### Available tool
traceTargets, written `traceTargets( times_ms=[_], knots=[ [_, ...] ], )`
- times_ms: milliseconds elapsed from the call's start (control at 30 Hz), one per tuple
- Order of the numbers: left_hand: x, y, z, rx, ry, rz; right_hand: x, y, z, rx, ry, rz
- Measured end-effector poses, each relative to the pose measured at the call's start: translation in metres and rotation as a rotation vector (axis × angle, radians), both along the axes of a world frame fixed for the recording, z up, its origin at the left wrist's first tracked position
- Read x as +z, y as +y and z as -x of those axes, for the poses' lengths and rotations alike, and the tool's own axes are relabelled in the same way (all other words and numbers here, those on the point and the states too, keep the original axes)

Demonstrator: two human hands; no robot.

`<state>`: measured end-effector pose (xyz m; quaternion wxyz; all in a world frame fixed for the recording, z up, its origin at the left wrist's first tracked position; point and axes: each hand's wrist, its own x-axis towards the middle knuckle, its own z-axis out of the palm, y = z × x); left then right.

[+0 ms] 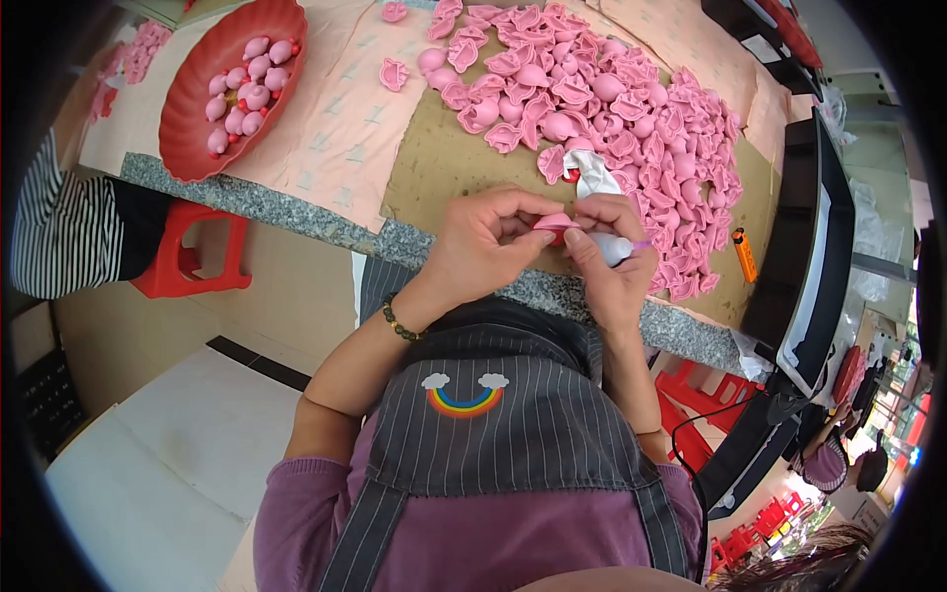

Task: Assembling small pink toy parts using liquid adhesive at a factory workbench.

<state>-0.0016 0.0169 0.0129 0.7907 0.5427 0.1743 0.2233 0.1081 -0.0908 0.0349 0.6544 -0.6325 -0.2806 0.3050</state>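
My left hand [478, 242] pinches a small pink rounded piece [554, 222] with red on its underside, just above the table's near edge. My right hand [614, 281] meets it there, thumb and fingertips at the same piece. Tucked in the right hand is a small white squeeze bottle [613, 249] with a purple tip pointing right. Just beyond the fingers lies a crumpled white cloth [592, 176] with a bit of red beside it. A large heap of pink moulded shell pieces [592, 94] spreads behind and to the right of both hands.
Far left, a red scalloped bowl [182, 138] holds several pink and red assembled pieces. An orange lighter [744, 255] lies right of the heap, near a black tray [784, 257]. Under the table's left part stands a red stool [192, 261]. Another person's striped sleeve [59, 232] shows at the left.
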Motion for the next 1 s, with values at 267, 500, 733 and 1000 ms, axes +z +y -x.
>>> traceTargets(
  times_ms=[267, 500, 733, 1000],
  knots=[
    [0.006, 0.000, -0.001, -0.018, 0.040, 0.024, -0.002, 0.001, -0.005, 0.066, -0.427, 0.062],
    [0.006, -0.003, 0.000, 0.023, -0.013, 0.049, 0.002, -0.002, 0.009, -0.059, -0.002, -0.015],
    [0.008, 0.008, 0.005, -0.077, 0.034, 0.137, 0.004, -0.003, 0.009, 0.022, -0.101, -0.042],
    [0.007, 0.017, 0.006, -0.139, -0.005, 0.269, 0.008, 0.001, 0.012, 0.001, -0.369, -0.070]
  ],
)
